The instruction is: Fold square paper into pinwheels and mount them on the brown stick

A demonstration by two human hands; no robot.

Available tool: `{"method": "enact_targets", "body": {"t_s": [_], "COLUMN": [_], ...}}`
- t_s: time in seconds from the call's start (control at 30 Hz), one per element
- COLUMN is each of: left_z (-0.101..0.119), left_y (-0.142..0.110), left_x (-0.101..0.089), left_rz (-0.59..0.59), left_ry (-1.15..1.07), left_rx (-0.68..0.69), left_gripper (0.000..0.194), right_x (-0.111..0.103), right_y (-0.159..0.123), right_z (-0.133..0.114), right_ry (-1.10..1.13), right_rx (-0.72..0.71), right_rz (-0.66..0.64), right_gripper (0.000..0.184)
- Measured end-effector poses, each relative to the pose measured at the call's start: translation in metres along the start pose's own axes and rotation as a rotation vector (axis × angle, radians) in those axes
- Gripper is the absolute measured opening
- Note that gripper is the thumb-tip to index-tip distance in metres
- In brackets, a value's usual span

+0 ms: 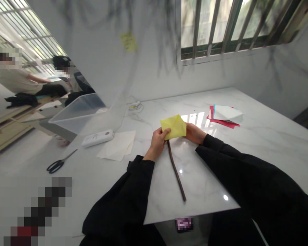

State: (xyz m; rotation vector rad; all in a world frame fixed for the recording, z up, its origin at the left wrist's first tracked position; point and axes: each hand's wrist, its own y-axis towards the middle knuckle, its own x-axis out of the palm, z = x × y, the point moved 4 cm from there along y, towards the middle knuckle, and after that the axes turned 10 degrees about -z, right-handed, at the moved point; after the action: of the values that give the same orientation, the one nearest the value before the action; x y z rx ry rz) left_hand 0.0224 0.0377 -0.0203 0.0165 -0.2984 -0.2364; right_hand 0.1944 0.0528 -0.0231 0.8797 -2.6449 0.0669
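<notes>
A folded yellow paper (175, 125) is held above the white marble table (259, 143) between both hands. My left hand (158, 141) pinches its lower left corner, fingers closed on it. My right hand (195, 133) grips the paper's right side, partly hidden behind it. A thin dark brown stick (176, 171) lies on the table just below the paper, running toward me between my black sleeves.
Left of my hands lie white paper sheets (118, 146), a white oblong device (97, 138) and black scissors (59, 163). A clear plastic bin (78, 112) stands at the back left. Red, blue and white papers (224, 116) are stacked at the right. Two people sit far left.
</notes>
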Motion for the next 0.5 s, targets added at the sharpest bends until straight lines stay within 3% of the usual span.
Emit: {"method": "enact_targets", "body": {"t_s": [0.5], "left_z": [-0.001], "left_y": [-0.002], "left_x": [-0.003], "left_rz": [-0.032], "left_ry": [0.121], "left_rx": [0.031], "left_gripper": [0.051], "right_x": [-0.002], "right_y": [0.007], "right_z": [0.014], "right_ry": [-0.061], "right_rx": [-0.061], "right_rz": [0.206], "right_gripper": [0.049]}}
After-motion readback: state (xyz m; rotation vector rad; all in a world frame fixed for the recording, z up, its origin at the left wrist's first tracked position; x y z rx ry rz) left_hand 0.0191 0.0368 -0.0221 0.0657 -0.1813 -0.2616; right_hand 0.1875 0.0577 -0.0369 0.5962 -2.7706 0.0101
